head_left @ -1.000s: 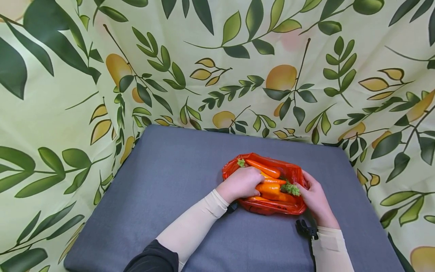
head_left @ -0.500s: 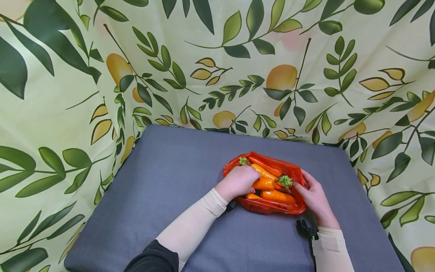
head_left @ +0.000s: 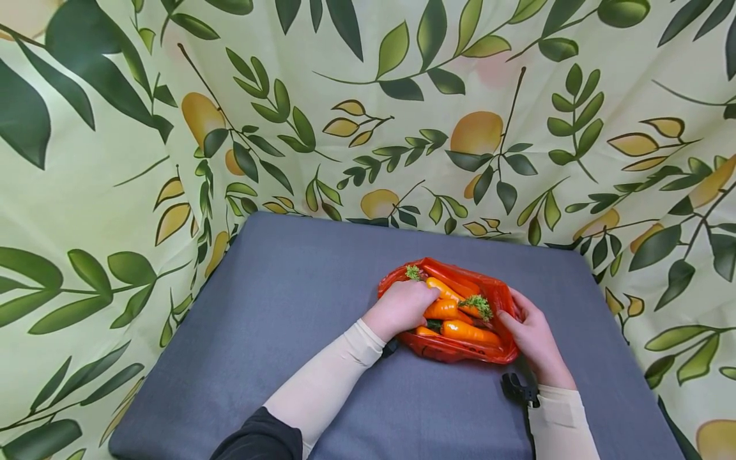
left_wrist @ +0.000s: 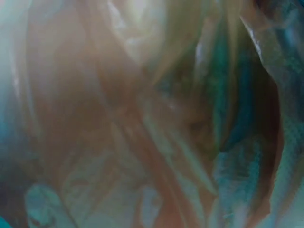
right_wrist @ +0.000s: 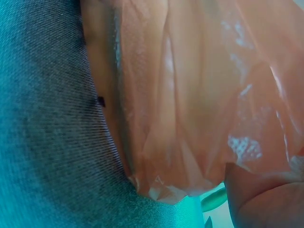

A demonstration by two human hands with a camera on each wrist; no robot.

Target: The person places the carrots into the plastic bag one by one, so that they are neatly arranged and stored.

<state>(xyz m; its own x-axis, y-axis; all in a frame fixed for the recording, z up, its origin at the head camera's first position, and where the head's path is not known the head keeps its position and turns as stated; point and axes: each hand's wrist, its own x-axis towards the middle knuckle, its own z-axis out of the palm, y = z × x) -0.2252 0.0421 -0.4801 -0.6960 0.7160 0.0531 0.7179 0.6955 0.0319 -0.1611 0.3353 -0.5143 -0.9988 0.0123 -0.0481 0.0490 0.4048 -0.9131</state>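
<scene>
A red plastic bag [head_left: 451, 352] lies with its mouth spread on the grey surface, holding several orange carrots with green tops. My left hand [head_left: 402, 304] reaches in over the left rim and grips a carrot [head_left: 442, 310] by its left end; the fingertips are partly hidden. That carrot's leafy top [head_left: 476, 306] points right. Below it lies another carrot [head_left: 468, 332]. With the thumb inside the rim, my right hand [head_left: 535, 332] holds the bag's right side. Thin bag plastic [right_wrist: 190, 95] fills most of the right wrist view; the left wrist view is blurred by plastic [left_wrist: 95, 118].
The bag rests on a grey cloth-covered table [head_left: 299, 287]. A leaf-and-fruit patterned curtain [head_left: 345, 153] rises behind and at both sides. A black strap mount [head_left: 517, 388] sits at my right wrist.
My left hand has shifted slightly left, and the gripped carrot with its green top has moved left and up, uncovering the carrot below. My right hand stays at the bag's rim.
</scene>
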